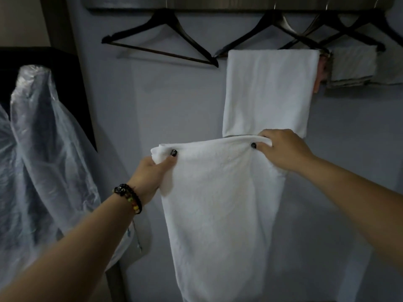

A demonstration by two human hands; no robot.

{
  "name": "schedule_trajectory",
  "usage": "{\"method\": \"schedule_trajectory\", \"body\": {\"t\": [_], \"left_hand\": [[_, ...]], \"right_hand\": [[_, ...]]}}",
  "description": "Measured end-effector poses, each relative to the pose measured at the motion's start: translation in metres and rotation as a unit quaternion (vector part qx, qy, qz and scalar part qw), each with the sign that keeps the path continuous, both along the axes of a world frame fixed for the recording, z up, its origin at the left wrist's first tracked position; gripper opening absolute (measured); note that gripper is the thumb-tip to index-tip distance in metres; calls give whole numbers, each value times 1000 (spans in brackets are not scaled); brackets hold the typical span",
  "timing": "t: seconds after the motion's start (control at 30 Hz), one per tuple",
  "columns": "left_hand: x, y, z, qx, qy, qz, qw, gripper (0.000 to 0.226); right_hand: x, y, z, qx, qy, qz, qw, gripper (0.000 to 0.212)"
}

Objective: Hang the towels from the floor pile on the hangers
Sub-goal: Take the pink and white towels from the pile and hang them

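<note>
I hold a white towel [218,203] stretched out in front of me by its top edge. My left hand [150,173] grips its left corner. My right hand [283,149] pinches its right corner. The towel hangs down long and folded, below the hangers. A bare dark hanger [161,40] hangs on the rail at upper left. A second hanger [274,29] carries another white towel [268,92] draped over its bar. Further hangers [349,25] at the right hold a smaller folded towel [353,64].
A clear plastic garment cover [39,149] hangs at the left over something dark. The grey wall [174,101] lies behind the towels. A dark rail or shelf [218,3] runs along the top.
</note>
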State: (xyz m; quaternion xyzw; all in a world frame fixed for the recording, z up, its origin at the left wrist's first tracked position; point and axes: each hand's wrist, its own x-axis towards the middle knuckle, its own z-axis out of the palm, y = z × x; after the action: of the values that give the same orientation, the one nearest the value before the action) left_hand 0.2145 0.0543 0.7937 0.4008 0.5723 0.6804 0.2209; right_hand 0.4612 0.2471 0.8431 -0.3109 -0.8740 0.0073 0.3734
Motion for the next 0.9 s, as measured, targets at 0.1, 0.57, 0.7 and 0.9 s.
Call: {"method": "schedule_trajectory", "body": {"t": [0.1,0.57,0.7,0.9], "left_hand": [[-13,17,9,27,43,21,998,29],[-144,98,87,138,36,112,983,25],[-188,105,114,147,18,114,982,28],[-237,119,169,183,52,140,972,26]], "right_hand": [[-13,22,10,-25,4,4,1000,19],[-137,98,79,-64,246,3,967,34],[-188,113,120,-9,256,4,967,27],[-255,133,202,83,242,-8,967,19]]}}
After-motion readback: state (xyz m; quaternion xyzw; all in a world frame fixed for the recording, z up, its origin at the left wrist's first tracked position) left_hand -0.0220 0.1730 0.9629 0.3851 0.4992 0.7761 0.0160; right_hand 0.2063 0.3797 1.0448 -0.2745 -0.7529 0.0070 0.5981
